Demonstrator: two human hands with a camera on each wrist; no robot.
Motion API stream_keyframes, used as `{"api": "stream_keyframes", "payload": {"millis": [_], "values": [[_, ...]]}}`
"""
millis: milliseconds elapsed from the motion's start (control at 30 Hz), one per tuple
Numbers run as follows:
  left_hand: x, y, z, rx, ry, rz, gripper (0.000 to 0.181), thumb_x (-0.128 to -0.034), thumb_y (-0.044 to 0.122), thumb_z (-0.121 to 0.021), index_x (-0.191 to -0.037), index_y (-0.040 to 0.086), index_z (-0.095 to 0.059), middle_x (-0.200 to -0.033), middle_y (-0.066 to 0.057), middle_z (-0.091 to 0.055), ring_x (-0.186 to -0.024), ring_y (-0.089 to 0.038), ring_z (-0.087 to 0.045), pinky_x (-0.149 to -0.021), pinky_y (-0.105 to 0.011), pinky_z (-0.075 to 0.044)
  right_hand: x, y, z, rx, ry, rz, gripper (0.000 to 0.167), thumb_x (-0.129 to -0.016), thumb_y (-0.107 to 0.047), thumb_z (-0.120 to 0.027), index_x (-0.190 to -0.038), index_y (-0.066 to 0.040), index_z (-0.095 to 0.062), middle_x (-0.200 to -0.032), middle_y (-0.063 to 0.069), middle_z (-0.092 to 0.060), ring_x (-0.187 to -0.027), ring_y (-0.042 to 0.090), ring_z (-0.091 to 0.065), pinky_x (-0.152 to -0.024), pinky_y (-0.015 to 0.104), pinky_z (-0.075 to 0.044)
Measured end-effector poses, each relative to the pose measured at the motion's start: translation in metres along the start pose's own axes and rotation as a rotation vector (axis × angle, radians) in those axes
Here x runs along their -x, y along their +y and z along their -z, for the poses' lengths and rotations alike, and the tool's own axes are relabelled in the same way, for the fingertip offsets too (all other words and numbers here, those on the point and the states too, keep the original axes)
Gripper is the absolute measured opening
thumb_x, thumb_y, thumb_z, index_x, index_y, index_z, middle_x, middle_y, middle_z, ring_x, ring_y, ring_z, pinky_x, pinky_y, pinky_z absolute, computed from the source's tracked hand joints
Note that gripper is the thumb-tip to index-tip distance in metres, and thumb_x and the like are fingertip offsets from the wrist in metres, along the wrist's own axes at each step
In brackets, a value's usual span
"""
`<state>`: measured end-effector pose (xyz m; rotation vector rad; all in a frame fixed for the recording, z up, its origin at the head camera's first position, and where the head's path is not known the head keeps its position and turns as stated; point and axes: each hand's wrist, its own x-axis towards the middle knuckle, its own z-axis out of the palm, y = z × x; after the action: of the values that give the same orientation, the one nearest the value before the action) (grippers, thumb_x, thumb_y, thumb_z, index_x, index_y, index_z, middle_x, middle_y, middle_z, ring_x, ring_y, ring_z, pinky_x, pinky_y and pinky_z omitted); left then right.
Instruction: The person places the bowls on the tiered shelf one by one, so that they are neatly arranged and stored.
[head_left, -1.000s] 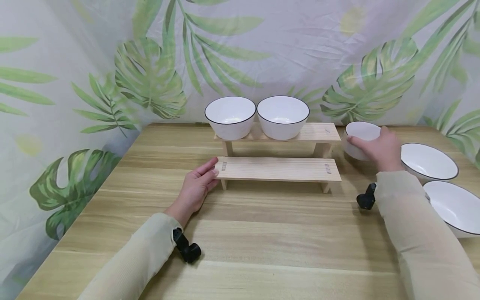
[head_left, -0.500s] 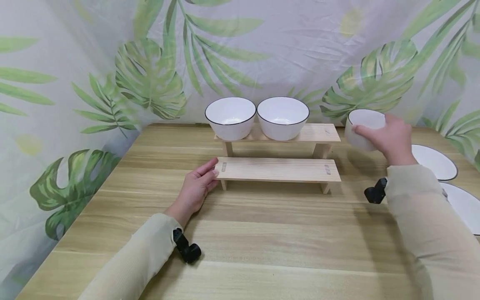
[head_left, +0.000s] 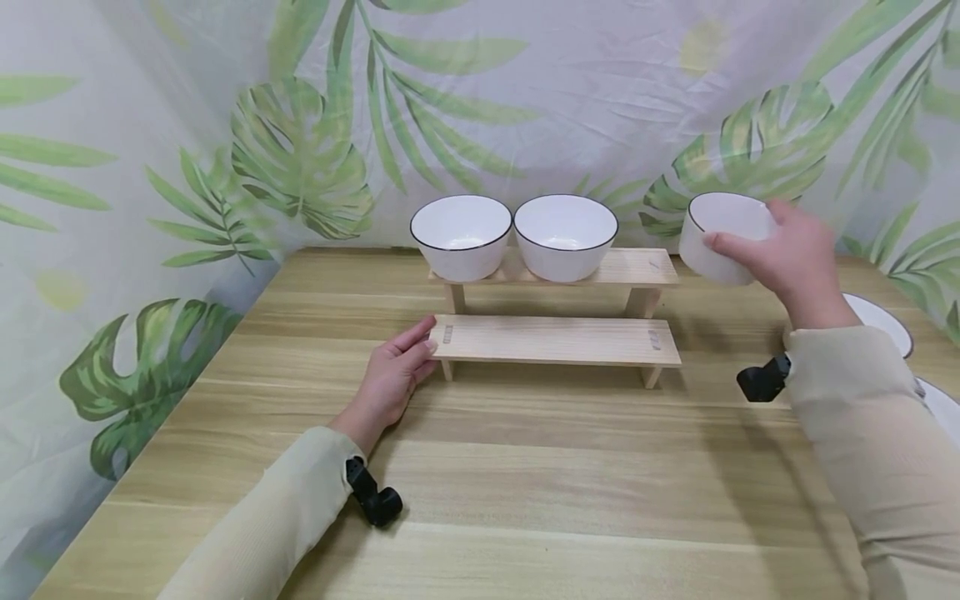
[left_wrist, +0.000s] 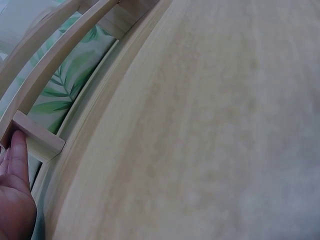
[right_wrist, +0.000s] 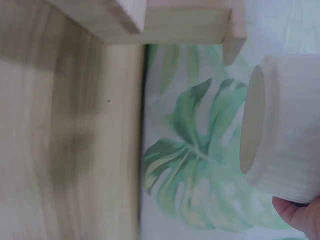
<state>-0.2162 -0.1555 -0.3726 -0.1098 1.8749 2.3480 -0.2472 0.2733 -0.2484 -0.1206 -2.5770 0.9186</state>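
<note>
My right hand (head_left: 802,267) grips a white bowl with a dark rim (head_left: 716,250), thumb on its near side, held in the air right of the wooden two-tier stand (head_left: 555,340). In the right wrist view the bowl (right_wrist: 295,130) shows its side and base, with fingertips (right_wrist: 295,215) at its edge. Two white bowls (head_left: 461,250) (head_left: 564,250) stand side by side on the upper tier; the lower tier bears nothing. My left hand (head_left: 384,385) touches the left end of the lower tier, and in the left wrist view its fingers (left_wrist: 19,160) lie against the wood beside a leg (left_wrist: 40,137).
Two more white bowls (head_left: 877,323) (head_left: 942,410) stand on the wooden table (head_left: 525,483) at the right, partly hidden by my right arm. A leaf-patterned cloth (head_left: 600,92) hangs behind the table.
My right hand has lifted the bowl off the table, raising it beside the upper tier. My left hand and the stand look almost unmoved.
</note>
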Motion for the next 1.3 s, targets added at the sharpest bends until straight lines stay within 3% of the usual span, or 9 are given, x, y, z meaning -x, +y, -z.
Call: {"api": "stream_keyframes", "payload": {"millis": [67,267,400,567,967,1300], "values": [[0.000,0.000,0.000,0.002,0.002,0.001,0.049,-0.0929,0.002,-0.051,-0.140,0.009,-0.039,-0.147,-0.008,-0.035,-0.097,-0.002,-0.058,-0.080,-0.016,-0.050,0.002,-0.004,0.002,-0.001,-0.002,0.012,0.058,-0.073,-0.044,-0.070,-0.101,0.004,-0.052,-0.096,0.023,-0.053,-0.084,0.030,-0.043,-0.061,0.033,-0.034],[-0.001,0.001,0.000,0.002,0.003,0.006,0.049,-0.0927,0.003,-0.051,-0.140,0.009,-0.039,-0.147,-0.007,-0.035,-0.098,-0.002,-0.057,-0.080,-0.016,-0.050,0.006,-0.018,0.007,-0.005,-0.058,0.019,0.072,-0.075,-0.043,-0.068,-0.131,-0.001,-0.048,-0.121,0.028,-0.052,-0.100,0.037,-0.046,-0.072,0.037,-0.035],[-0.001,0.001,0.001,0.003,0.000,0.003,0.049,-0.0928,0.002,-0.051,-0.140,0.009,-0.039,-0.147,-0.007,-0.035,-0.098,-0.002,-0.057,-0.080,-0.016,-0.050,0.007,-0.026,0.007,-0.022,-0.097,0.046,0.076,-0.075,-0.042,-0.069,-0.134,-0.001,-0.046,-0.126,0.028,-0.050,-0.102,0.038,-0.046,-0.072,0.034,-0.035],[-0.002,0.000,0.001,0.004,0.007,0.008,0.049,-0.0927,0.002,-0.051,-0.140,0.009,-0.039,-0.147,-0.007,-0.035,-0.099,-0.002,-0.057,-0.080,-0.016,-0.050,0.008,-0.032,0.003,-0.069,-0.154,0.066,0.084,-0.073,-0.039,-0.072,-0.141,-0.003,-0.036,-0.139,0.027,-0.040,-0.115,0.040,-0.043,-0.081,0.035,-0.036],[-0.001,-0.002,0.000,0.025,0.007,0.011,0.049,-0.0927,0.002,-0.050,-0.140,0.009,-0.040,-0.145,-0.009,-0.038,-0.095,-0.001,-0.059,-0.080,-0.017,-0.050,0.007,-0.041,-0.012,-0.090,-0.220,0.104,0.086,-0.073,-0.038,-0.073,-0.142,-0.002,-0.035,-0.141,0.025,-0.038,-0.116,0.039,-0.041,-0.091,0.050,-0.036],[0.000,0.000,0.000,0.018,0.011,0.009,0.049,-0.0926,0.002,-0.050,-0.140,0.009,-0.040,-0.145,-0.008,-0.038,-0.095,-0.001,-0.058,-0.079,-0.016,-0.050,0.001,-0.042,-0.023,-0.041,-0.230,0.116,0.086,-0.074,-0.044,-0.070,-0.142,-0.005,-0.036,-0.132,0.029,-0.044,-0.108,0.039,-0.043,-0.083,0.048,-0.037]]}}
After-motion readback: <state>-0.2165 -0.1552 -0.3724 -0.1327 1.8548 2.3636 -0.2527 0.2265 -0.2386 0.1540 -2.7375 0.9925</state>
